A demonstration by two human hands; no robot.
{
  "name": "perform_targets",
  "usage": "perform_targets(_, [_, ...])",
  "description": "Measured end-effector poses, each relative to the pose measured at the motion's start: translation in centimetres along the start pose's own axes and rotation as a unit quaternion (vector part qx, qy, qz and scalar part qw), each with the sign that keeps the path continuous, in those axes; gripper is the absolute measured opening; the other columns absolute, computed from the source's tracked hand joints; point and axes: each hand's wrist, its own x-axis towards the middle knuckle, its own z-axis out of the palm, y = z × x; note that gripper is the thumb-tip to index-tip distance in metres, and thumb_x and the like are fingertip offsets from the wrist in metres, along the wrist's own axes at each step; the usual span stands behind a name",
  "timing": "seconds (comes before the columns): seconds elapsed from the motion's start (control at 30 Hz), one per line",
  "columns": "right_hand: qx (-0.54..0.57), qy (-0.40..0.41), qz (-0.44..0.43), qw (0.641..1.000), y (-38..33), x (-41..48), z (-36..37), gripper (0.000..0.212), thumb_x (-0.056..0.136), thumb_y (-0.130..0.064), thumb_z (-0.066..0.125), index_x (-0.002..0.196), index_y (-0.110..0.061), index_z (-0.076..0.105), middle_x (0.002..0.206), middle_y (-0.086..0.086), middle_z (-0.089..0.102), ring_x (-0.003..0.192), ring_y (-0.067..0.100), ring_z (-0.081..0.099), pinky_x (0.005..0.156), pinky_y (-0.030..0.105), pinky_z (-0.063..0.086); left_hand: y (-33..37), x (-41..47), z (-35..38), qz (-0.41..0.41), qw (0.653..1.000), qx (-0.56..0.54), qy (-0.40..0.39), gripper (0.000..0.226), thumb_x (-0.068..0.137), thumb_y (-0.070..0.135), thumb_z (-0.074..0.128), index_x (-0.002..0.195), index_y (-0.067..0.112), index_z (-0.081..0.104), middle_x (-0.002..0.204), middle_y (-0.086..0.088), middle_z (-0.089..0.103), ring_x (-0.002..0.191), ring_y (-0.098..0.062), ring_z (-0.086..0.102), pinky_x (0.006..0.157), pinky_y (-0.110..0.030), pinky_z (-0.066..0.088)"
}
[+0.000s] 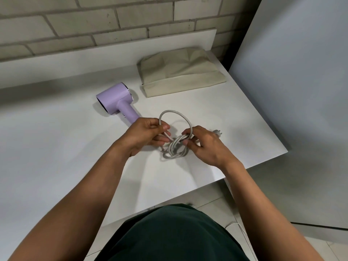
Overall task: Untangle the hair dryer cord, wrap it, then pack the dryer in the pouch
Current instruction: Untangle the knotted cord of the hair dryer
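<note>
Both forearms are extended over the white table [56, 144]. The left hand [145, 135] is curled, a single cord strand pinched between thumb and fingers. The right hand [205, 145] is closed round a bunch of grey cord [176, 149] loops; one open loop arcs between the hands. The plug [217, 133] is seen just beyond the right hand. The beige fabric pouch [180, 74], creased, lies flat at the far right; its contents cannot be told. The smooth lilac hair dryer [114, 98] lies on the table beside the left hand, outside the pouch.
</note>
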Motion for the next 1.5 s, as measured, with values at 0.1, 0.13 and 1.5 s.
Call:
perform_targets(0.1, [-0.026, -0.007, -0.007, 1.0, -0.4, 0.1, 0.4, 0.039, 0.089, -0.04, 0.075, 0.125, -0.033, 0.064, 0.122, -0.014, 0.068, 0.108, 0.014, 0.068, 0.102, 0.046, 0.047, 0.8, 0.2, 0.9, 0.032, 0.996, -0.051, 0.071, 0.015, 0.102, 0.019, 0.065, 0.106, 0.005, 0.069, 0.089, -0.011, 0.075, 0.077, -0.027, 0.078, 0.072, -0.032, 0.063])
perform_targets(0.13, [-0.017, 0.009, -0.015, 1.0, -0.4, 0.2, 0.6, 0.036, 0.089, -0.033, 0.077, 0.123, -0.029, 0.066, 0.119, -0.012, 0.07, 0.105, 0.015, 0.07, 0.099, 0.046, 0.051, 1.0, 0.3, 1.3, 0.041, 0.992, -0.075, 0.088, 0.015, 0.102, 0.02, 0.064, 0.105, 0.006, 0.068, 0.084, -0.008, 0.072, 0.076, -0.026, 0.077, 0.068, -0.031, 0.063])
perform_targets(1.5, [0.113, -0.026, 0.07, 0.991, 0.2, 1.8, 0.2, 0.025, 0.091, -0.03, 0.079, 0.116, -0.034, 0.078, 0.087, -0.021, 0.074, 0.08, -0.009, 0.066, 0.07, 0.005, 0.042, 0.7, 2.3, 3.6, 0.093, 0.991, -0.056, 0.083, 0.023, 0.11, 0.023, 0.05, 0.121, 0.03, 0.068, 0.085, 0.0, 0.058, 0.078, -0.021, 0.065, 0.075, -0.045, 0.06])
